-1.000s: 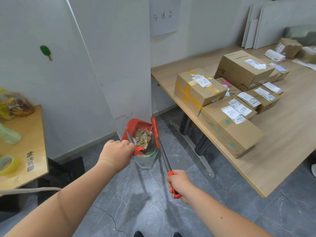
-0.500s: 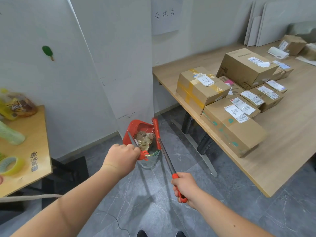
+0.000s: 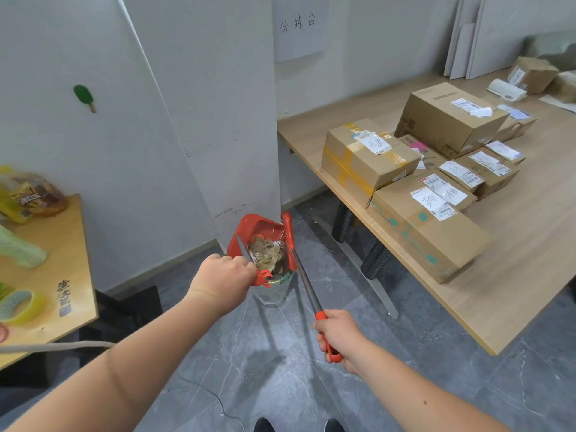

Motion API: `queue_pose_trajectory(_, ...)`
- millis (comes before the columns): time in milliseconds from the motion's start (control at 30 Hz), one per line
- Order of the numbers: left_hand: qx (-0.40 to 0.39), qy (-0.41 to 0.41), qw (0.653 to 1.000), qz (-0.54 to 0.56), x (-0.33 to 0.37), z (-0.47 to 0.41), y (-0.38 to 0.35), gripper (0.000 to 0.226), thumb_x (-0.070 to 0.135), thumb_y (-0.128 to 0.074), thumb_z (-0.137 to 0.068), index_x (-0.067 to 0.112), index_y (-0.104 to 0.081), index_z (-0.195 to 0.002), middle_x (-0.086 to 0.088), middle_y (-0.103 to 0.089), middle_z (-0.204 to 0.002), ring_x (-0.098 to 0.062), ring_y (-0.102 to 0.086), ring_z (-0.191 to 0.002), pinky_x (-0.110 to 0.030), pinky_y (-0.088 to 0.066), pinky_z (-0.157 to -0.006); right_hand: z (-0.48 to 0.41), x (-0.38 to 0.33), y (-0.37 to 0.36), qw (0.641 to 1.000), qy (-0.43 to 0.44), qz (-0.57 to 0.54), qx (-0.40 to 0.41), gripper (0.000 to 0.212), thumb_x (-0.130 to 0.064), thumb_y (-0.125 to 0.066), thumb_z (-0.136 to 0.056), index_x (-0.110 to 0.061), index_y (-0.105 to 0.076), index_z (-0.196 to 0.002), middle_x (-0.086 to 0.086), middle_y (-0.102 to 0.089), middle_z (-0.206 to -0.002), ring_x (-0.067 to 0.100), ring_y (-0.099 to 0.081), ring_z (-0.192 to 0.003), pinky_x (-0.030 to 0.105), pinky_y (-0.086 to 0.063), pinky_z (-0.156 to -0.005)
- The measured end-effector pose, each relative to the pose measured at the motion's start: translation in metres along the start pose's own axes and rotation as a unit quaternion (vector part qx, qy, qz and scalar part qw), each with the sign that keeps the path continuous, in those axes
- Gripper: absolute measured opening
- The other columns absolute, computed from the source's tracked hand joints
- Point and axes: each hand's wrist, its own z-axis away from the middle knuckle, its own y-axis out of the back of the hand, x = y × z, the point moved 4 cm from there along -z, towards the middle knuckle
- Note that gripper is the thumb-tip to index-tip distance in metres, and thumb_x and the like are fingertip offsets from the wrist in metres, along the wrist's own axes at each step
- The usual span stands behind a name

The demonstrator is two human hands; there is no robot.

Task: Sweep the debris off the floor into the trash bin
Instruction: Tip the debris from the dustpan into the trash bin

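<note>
Holding: red plastic dustpan point(image 3: 260, 235), gripped at its handle by left hand point(image 3: 225, 280)
Load: crumpled brownish debris point(image 3: 265, 254) inside dustpan
Below: clear-lined trash bin point(image 3: 271, 289) on grey floor
Right hand point(image 3: 338, 335): closed around red-handled metal broom point(image 3: 304, 277)

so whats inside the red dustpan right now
A crumpled wad of tan and clear debris sits in the red dustpan, which the left hand tips over the trash bin. The pan's lower lip and the bin's contents are hidden.
</note>
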Motion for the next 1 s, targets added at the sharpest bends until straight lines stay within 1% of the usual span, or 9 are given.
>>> queue_pose_trajectory(100, 0.010, -0.007, 1.000, -0.003, -0.002, -0.010, 0.008, 0.031, 0.012, -0.085, -0.046, 0.019, -0.056, -0.055, 0.003, -0.053, -0.050, -0.023, -0.056, -0.038, -0.027, -0.022, -0.048, -0.003, -0.001, -0.004, 1.000, -0.002, -0.002, 0.003, 0.015, 0.004, -0.046, -0.092, -0.010, -0.049, -0.087, 0.005, -0.043, -0.055, 0.014, -0.038, -0.039, 0.022, -0.020, -0.045)
queue_pose_trajectory(133, 0.010, -0.009, 1.000, -0.007, -0.002, -0.014, 0.009, 0.030, 0.012, -0.084, -0.048, 0.020, -0.056, -0.055, 0.003, -0.054, -0.051, -0.023, -0.056, -0.039, -0.026, -0.022, -0.048, -0.003, -0.001, -0.005, 1.000, -0.003, -0.005, 0.003, 0.016, 0.004, -0.046, -0.092, -0.010, -0.048, -0.086, 0.005, -0.043, -0.055, 0.014, -0.037, -0.040, 0.023, -0.020, -0.046)
queue_pose_trajectory(233, -0.004, -0.021, 0.999, -0.030, 0.000, -0.022, 0.005, 0.019, 0.015, -0.078, -0.063, 0.021, -0.060, -0.064, 0.003, -0.059, -0.059, -0.024, -0.061, -0.048, -0.028, -0.026, -0.050, -0.005, -0.001, -0.006, 1.000, -0.008, -0.013, 0.002, 0.016, 0.004, -0.045, -0.092, -0.011, -0.050, -0.092, 0.004, -0.042, -0.056, 0.014, -0.036, -0.041, 0.024, -0.018, -0.047)
queue_pose_trajectory(333, 0.000, -0.032, 0.999, -0.039, -0.005, -0.025, 0.007, 0.011, 0.017, -0.072, -0.071, 0.022, -0.062, -0.071, 0.003, -0.063, -0.066, -0.025, -0.064, -0.056, -0.029, -0.029, -0.052, -0.007, 0.000, -0.006, 1.000, -0.007, -0.012, 0.000, 0.016, 0.004, -0.045, -0.092, -0.011, -0.051, -0.095, 0.005, -0.042, -0.057, 0.014, -0.037, -0.041, 0.024, -0.019, -0.046)
queue_pose_trajectory(500, -0.007, -0.068, 0.996, -0.063, -0.006, -0.026, 0.009, 0.017, 0.020, -0.079, -0.061, 0.023, -0.064, -0.067, 0.003, -0.059, -0.061, -0.022, -0.061, -0.049, -0.029, -0.028, -0.050, -0.006, 0.000, -0.004, 1.000, -0.013, -0.014, -0.003, 0.015, 0.003, -0.044, -0.092, -0.012, -0.047, -0.091, 0.004, -0.041, -0.059, 0.014, -0.036, -0.042, 0.023, -0.018, -0.046)
queue_pose_trajectory(600, -0.001, -0.083, 0.996, -0.043, -0.005, -0.024, 0.009, 0.029, 0.015, -0.087, -0.046, 0.021, -0.061, -0.058, 0.001, -0.053, -0.052, -0.022, -0.055, -0.039, -0.027, -0.030, -0.045, -0.006, 0.002, -0.001, 1.000, -0.015, -0.010, -0.006, 0.017, 0.003, -0.045, -0.090, -0.014, -0.047, -0.093, 0.005, -0.040, -0.061, 0.014, -0.036, -0.043, 0.024, -0.018, -0.048)
queue_pose_trajectory(667, 0.006, -0.084, 0.996, -0.033, -0.004, -0.024, 0.008, 0.033, 0.012, -0.088, -0.041, 0.019, -0.059, -0.055, 0.001, -0.052, -0.049, -0.022, -0.053, -0.037, -0.027, -0.032, -0.042, -0.006, 0.002, 0.002, 1.000, -0.015, -0.010, -0.005, 0.016, 0.003, -0.045, -0.090, -0.013, -0.047, -0.093, 0.005, -0.041, -0.061, 0.014, -0.037, -0.043, 0.025, -0.019, -0.048)
queue_pose_trajectory(800, 0.018, -0.077, 0.997, -0.024, -0.004, -0.028, 0.014, 0.035, 0.013, -0.088, -0.041, 0.018, -0.057, -0.055, 0.002, -0.051, -0.048, -0.022, -0.053, -0.035, -0.026, -0.022, -0.045, -0.004, -0.002, 0.004, 1.000, -0.014, -0.014, -0.003, 0.017, 0.004, -0.045, -0.090, -0.013, -0.045, -0.092, 0.005, -0.041, -0.060, 0.014, -0.036, -0.042, 0.024, -0.018, -0.047)
queue_pose_trajectory(1000, 0.018, -0.079, 0.996, -0.042, -0.002, -0.031, 0.011, 0.027, 0.016, -0.085, -0.050, 0.021, -0.060, -0.058, 0.003, -0.054, -0.051, -0.022, -0.054, -0.038, -0.026, -0.023, -0.047, -0.005, -0.005, 0.009, 1.000, -0.016, -0.022, -0.002, 0.017, 0.004, -0.046, -0.091, -0.012, -0.050, -0.095, 0.005, -0.042, -0.060, 0.014, -0.036, -0.042, 0.023, -0.019, -0.046)
